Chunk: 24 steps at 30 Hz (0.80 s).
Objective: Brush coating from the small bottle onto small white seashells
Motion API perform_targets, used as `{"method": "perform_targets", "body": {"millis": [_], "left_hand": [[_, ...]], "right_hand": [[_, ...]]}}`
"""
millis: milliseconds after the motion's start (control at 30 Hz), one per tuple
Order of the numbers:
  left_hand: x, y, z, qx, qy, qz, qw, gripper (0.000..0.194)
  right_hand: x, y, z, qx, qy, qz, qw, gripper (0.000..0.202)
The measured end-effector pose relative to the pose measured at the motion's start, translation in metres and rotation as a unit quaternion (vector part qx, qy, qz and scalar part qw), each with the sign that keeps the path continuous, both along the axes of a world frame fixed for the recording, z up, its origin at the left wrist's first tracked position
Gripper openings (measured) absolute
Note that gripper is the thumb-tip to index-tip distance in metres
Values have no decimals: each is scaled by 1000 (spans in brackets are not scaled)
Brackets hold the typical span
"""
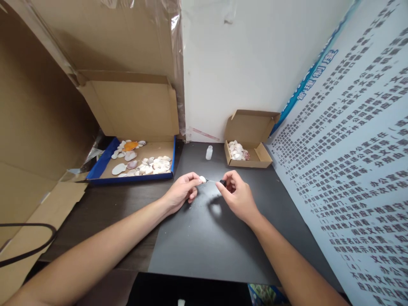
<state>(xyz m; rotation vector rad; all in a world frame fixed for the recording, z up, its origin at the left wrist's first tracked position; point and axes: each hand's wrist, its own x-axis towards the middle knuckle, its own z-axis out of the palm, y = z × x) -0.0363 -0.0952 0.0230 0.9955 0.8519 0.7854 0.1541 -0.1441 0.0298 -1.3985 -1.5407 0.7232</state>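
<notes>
"What's held?"
"Left hand (pixel 183 191), a shell (pixel 202 179); right hand (pixel 237 196), a black-capped stick (pixel 223 183)."
"Beyond the hands?"
"Bottle (pixel 209 153) at twelve o'clock; blue box (pixel 130 180) at ten, brown box (pixel 264 156) at two."

Soft, fairly even light; a blurry shadow darkens the mat (pixel 191 255) (plastic film (pixel 174 23) glints); edges stretch.

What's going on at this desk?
A person's left hand pinches a small white shell. The right hand holds a small black cap with a thin pale stem pointing at it; contact is unclear. A small translucent uncapped bottle stands beyond the hands. An open blue-edged cardboard box of shells sits left, a smaller brown cardboard box of shells right.
</notes>
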Motion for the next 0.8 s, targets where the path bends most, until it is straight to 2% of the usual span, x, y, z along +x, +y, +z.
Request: {"method": "perform_targets", "body": {"millis": [100, 233, 367, 467, 600, 700, 800], "left_hand": [[0, 0, -1, 1, -2, -5, 1000, 29], [0, 0, -3, 8, 7, -14, 1000, 27], [0, 0, -3, 8, 8, -15, 1000, 27], [1, 0, -3, 7, 12, -14, 1000, 27], [1, 0, -2, 8, 12, -14, 1000, 28], [1, -1, -2, 14, 17, -13, 1000, 28], [1, -1, -1, 20, 21, -13, 999, 27]], "right_hand": [[0, 2, 1, -10, 41, 20, 999, 22], [0, 3, 2, -13, 20, 13, 1000, 22], [0, 4, 2, -26, 56, 39, 997, 22], [1, 3, 2, -19, 28, 14, 999, 22], [2, 3, 1, -26, 45, 35, 998, 22], [2, 3, 0, -24, 28, 11, 999, 22], [2, 4, 1, -32, 58, 40, 997, 22]]}}
